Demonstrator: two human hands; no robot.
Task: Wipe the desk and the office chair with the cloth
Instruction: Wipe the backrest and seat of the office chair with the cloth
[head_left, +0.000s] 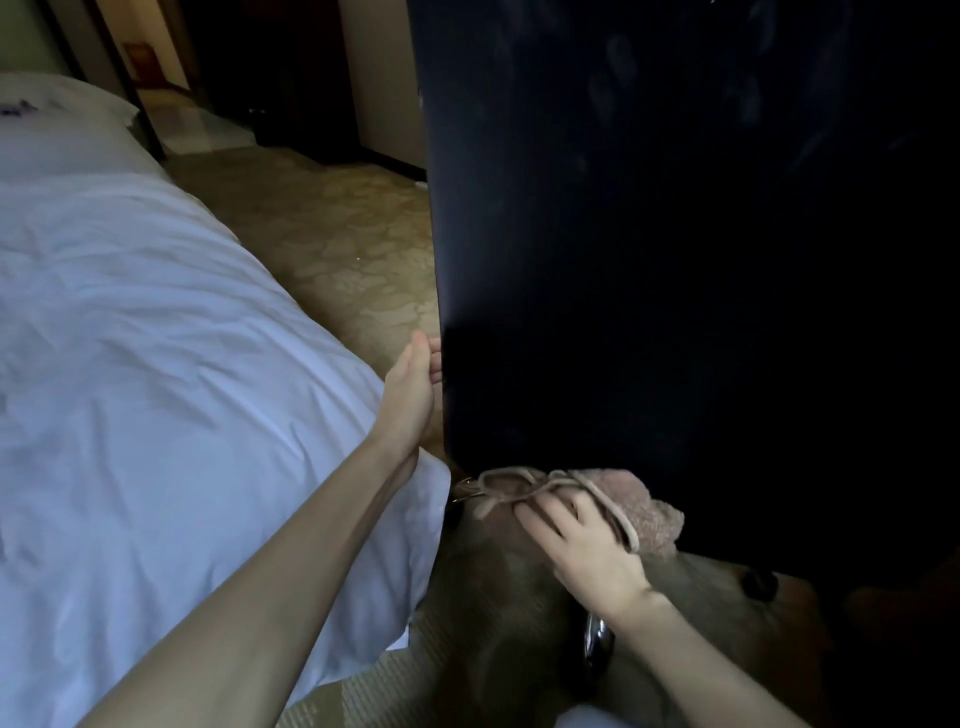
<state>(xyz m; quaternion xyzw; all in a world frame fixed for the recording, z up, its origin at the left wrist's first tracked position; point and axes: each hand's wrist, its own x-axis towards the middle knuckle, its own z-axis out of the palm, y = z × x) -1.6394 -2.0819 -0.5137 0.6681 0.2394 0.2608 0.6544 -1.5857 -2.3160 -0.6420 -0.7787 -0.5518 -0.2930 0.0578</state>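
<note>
Head view, near to far: at the lower centre of the frame our right hand (582, 540) presses the pink fluffy cloth (641, 506) against the bottom edge of the tall dark panel (649, 260) that fills the right half of the picture. We take this panel for the back of the office chair, though it is too dark to be sure. The fingers lie flat and spread over the cloth, holding it down rather than pinching it; a thin pale cord (587, 491) loops across them. The cloth's long axis runs left to right, tilting down toward the lower right.

Further up, at mid-frame, our left hand (410, 384) grips the panel's left edge, thumb on the near side and fingers curled behind, steadying it.

We judge that the chair-wiping step is in hand, at the lowest part of the panel. The next stroke seems to call for sliding the cloth along or up the surface while the left hand keeps the panel from swinging.

The white bed (156, 338) fills the left of the frame, with patterned carpet (337, 249) beyond at upper centre.
</note>
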